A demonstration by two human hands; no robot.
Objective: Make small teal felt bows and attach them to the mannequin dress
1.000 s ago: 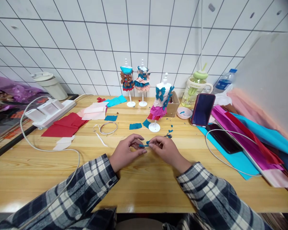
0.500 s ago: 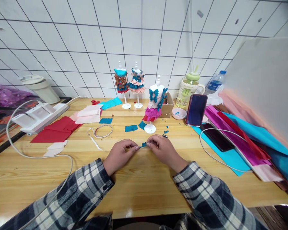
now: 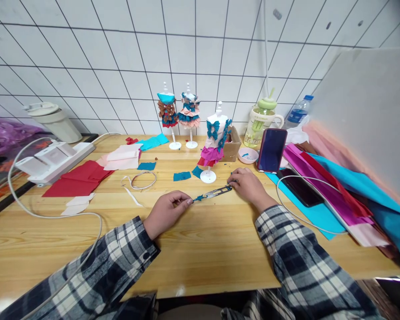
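Observation:
My left hand [image 3: 169, 212] is closed, thumb and forefinger pinching a small, narrow piece of teal cloth [image 3: 198, 198] just above the table. A pair of metal thread snips [image 3: 217, 192] lies close to the cloth's right end. By the snips' far end is my right hand [image 3: 250, 186], its fingers drawn together low over the wood. Whether they grip the snips or a scrap is hidden. Beyond stands a small white dress form [image 3: 218, 141] wearing a teal bow, a teal trim and a pink and red skirt. Teal cloth pieces [image 3: 182, 176] lie left of its base.
Two more dressed forms [image 3: 188, 111] stand by the tiled wall. Right are a pink dish [image 3: 248, 155], a propped phone [image 3: 272, 150], a drink bottle [image 3: 262, 120] and stacked coloured cloth [image 3: 323, 186]. Left are red cloth [image 3: 76, 178], a power strip [image 3: 60, 163] and a looping cable [image 3: 98, 231].
My right hand has left the teal piece and moved right and away from me to the snips' far end, uncovering the snips. My left hand stays in place with the cloth.

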